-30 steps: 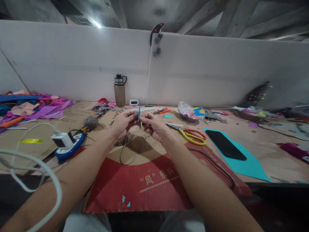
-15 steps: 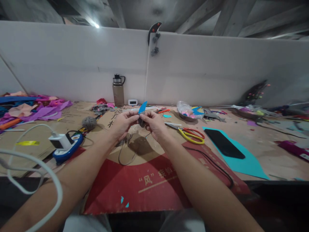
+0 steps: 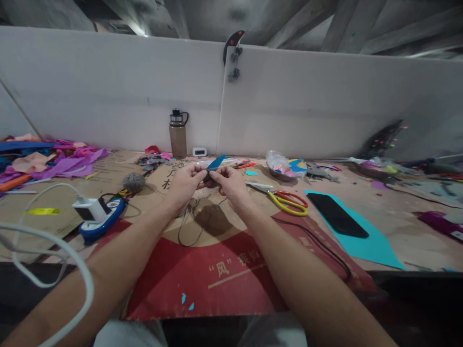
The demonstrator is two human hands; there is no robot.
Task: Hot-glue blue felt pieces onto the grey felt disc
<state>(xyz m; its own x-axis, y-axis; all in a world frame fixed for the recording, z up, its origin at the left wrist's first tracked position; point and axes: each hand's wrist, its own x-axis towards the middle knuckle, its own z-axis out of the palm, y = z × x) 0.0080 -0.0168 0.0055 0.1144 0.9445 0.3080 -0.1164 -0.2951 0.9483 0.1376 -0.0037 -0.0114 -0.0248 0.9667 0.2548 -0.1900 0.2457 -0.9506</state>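
Both my hands meet above the middle of the cardboard, fingers pinched round a small dark piece with a pointed blue strip (image 3: 216, 162) rising from it. My left hand (image 3: 187, 185) grips it from the left, thumb and fingertips closed. From the other side my right hand (image 3: 231, 185) pinches the same piece. The blue strip leans up to the right; the dark lower part is mostly covered by fingers. A thin grey yarn (image 3: 186, 241) loops on the cardboard below. Scissors (image 3: 287, 201) with red and yellow handles lie right of my right hand.
A ball of grey yarn (image 3: 133, 182) and a blue power strip (image 3: 102, 222) with a white charger sit left. A phone (image 3: 336, 214) lies on turquoise sheet (image 3: 383, 250) at right. Behind stand a bottle (image 3: 178, 137) and a bowl of scraps (image 3: 284, 168). A white cable (image 3: 85, 274) curves in front.
The blue strip has tipped further to the right and lies lower between my fingers. Both hands keep their pinch in nearly the same place.
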